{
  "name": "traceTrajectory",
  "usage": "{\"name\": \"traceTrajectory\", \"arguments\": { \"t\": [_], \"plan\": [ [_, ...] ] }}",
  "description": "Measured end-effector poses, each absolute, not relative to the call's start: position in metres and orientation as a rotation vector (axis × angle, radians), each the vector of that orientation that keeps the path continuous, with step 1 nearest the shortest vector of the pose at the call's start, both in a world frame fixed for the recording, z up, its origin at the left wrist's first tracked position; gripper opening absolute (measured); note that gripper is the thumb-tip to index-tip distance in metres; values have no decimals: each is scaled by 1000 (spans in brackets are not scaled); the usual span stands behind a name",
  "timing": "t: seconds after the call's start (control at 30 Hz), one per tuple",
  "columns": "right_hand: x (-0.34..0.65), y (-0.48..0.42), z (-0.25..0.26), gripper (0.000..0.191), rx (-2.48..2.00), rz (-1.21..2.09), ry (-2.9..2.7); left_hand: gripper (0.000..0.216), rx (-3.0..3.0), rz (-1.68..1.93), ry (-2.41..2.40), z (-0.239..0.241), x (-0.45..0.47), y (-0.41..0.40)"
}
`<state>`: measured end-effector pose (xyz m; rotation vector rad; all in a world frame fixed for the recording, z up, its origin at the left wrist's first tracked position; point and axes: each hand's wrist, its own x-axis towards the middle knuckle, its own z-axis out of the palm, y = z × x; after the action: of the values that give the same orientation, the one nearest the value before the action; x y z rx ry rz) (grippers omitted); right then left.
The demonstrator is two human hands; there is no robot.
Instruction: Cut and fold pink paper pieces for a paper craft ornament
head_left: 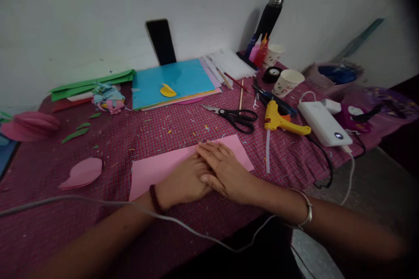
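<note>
On the table (pixel 114 137), the pink sheet (pixel 153 170) is being partly covered by the left hand (pixel 186 183). Across that hand, the right hand (pixel 229 174) is being held flat, fingers extended; the left fingers are being largely hidden, so whether they are being curled cannot be told.

No wording is legible. Near the right edge of the surface (pixel 114 144), the power bank (pixel 317 120) bears a small lit display (pixel 338 136), its characters too small to read surely. Toward the far right corner, print on the nearer paper cup (pixel 287 82) and farther paper cup (pixel 274 53) is unreadable.
</note>
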<state>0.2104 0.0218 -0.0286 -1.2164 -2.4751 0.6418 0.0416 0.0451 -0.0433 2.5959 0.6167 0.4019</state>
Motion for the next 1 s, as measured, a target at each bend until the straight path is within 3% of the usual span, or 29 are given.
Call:
{"name": "traceTrajectory", "arguments": {
  "t": [0.23,0.57,1.0],
  "plan": [
    [222,24,-33,77,-1255,588,-2510,45,2658,304,701,-36,39,44],
    [226,20,-38,81,-1129,398,-2776,60,2829,100,1576,-48,-48,6],
    [153,15,-38,89,-706,383,-2833,57,2878,85,1600,-49,-70,-6]
  ]
}}
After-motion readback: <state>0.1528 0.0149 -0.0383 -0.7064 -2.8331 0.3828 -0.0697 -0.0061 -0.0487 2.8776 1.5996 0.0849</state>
